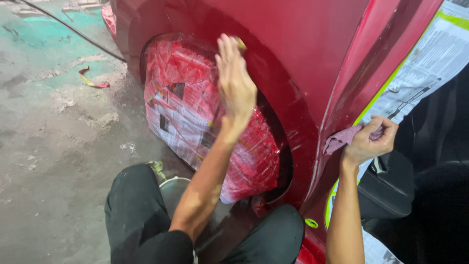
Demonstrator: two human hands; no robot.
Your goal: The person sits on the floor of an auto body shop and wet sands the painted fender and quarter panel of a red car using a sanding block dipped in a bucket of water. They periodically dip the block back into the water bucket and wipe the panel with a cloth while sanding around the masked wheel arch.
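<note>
A dark red car body panel (312, 54) fills the upper middle of the view, with a wheel arch curving over a wheel wrapped in red-stained newspaper (195, 112). My left hand (234, 80) is raised flat against the panel at the top of the arch, pressing a small yellowish pad (240, 44) under its fingertips. My right hand (371, 139) grips a crumpled purple cloth (342, 139) held against the edge of the panel by the door opening.
Newspaper edged with yellow-green tape (430, 58) masks the door opening at right. A wet, stained concrete floor (53, 146) lies at left, with a scrap of red tape (93, 80) on it. My knees in black trousers (141, 210) are below, beside a round white rim (173, 182).
</note>
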